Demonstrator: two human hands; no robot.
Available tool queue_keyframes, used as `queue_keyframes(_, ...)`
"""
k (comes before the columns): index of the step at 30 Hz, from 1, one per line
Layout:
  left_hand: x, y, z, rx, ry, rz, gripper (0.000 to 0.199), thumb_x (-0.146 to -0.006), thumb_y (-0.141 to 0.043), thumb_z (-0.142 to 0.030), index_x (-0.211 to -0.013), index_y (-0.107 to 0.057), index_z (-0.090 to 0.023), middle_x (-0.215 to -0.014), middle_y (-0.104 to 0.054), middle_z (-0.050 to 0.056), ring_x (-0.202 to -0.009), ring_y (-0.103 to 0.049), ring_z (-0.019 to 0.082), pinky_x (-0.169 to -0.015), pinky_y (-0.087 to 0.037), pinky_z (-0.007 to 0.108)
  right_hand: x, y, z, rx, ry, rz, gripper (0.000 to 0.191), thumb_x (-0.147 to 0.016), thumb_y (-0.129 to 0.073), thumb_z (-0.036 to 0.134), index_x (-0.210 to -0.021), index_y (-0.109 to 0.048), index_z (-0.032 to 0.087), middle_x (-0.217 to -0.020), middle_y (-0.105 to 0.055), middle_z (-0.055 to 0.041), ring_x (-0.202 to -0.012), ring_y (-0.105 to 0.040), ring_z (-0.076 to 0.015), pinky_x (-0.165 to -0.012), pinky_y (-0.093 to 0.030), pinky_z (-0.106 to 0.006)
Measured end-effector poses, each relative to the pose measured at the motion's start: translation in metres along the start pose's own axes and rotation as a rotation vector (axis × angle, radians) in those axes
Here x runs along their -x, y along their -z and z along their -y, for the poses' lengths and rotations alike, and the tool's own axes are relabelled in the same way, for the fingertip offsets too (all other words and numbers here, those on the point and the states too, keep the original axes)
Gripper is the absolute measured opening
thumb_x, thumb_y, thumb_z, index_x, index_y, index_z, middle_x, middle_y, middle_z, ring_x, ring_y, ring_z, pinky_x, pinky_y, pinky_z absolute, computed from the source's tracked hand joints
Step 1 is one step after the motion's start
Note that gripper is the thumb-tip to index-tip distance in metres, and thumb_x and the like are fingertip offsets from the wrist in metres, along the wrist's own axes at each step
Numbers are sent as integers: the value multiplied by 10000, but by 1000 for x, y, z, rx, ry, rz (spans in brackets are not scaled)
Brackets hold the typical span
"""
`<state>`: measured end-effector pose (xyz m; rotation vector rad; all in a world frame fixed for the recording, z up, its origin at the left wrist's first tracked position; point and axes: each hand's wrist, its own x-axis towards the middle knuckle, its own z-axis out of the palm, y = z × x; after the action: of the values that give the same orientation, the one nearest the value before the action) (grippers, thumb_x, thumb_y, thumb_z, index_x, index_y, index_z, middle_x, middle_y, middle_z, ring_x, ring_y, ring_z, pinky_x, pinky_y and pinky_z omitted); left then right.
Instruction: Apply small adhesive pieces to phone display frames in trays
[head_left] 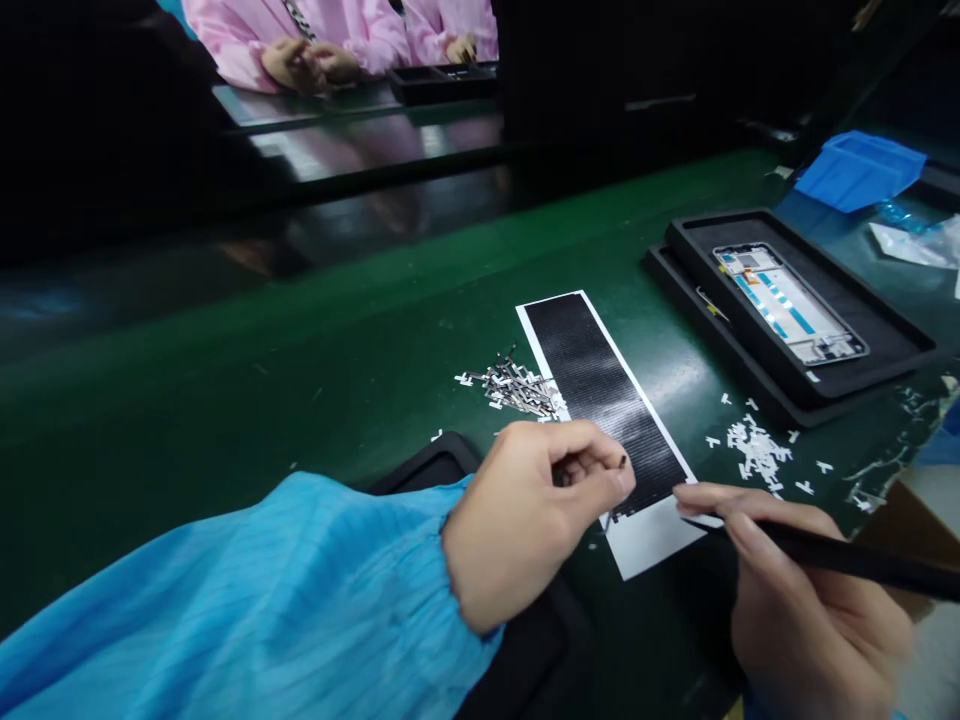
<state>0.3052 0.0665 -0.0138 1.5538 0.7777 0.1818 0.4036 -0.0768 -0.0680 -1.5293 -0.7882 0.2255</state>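
Small dark piece (622,462) sits pinched in the fingertips of your left hand (529,515), over the black sheet (600,375) on the green table (360,400). Your right hand (814,605) grips a black, fine-tipped tool (862,558), its tip at the sheet's white end. Beyond: metallic strips (516,390) heaped left, white scraps (759,450) right.

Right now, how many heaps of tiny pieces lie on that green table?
2: a silvery heap at the left edge of the black sheet, and a white heap right of it, near the black trays. Others may be hidden.
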Motion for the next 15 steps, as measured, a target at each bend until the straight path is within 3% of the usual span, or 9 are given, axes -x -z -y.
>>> queue_keyframes(4,6,1,-7,293,135,-26,119,-682,-584,-25,-603,-594,-112,-523,-599,-35,-508,-548,73,-535,-433,161,-2,-1,1,103,-34,178,29,-818,-603,234,-813,-632,231,-738,-599,13,-546,-503,-72,-442,-377,-158)
queue_keyframes(8,9,-2,0,403,150,-26,85,-669,-605,-35,-625,-594,-107,-556,-650,-16,-537,-601,88,-564,-466,168,0,-2,-3,4,-26,246,77,-820,-604,225,-870,-652,259,-691,-576,12,-475,-416,-67,-377,-279,-184)
queue_keyframes(12,15,-3,5,148,143,57,63,-698,-623,-82,-645,-639,-111,-582,-646,-9,-583,-588,113,-593,-447,209,2,-2,2,-25,-93,243,78,-820,-598,210,-767,-653,229,-637,-542,17,-505,-408,-77,-424,-276,-211)
queue_keyframes(15,21,-4,5,-217,-64,90,117,-757,-616,-111,-677,-695,-144,-652,-653,-1,-678,-568,145,-650,-409,258,2,-1,9,4,-90,291,137,-825,-586,215,-692,-619,201,-632,-527,15,-558,-451,-92,-477,-308,-227)
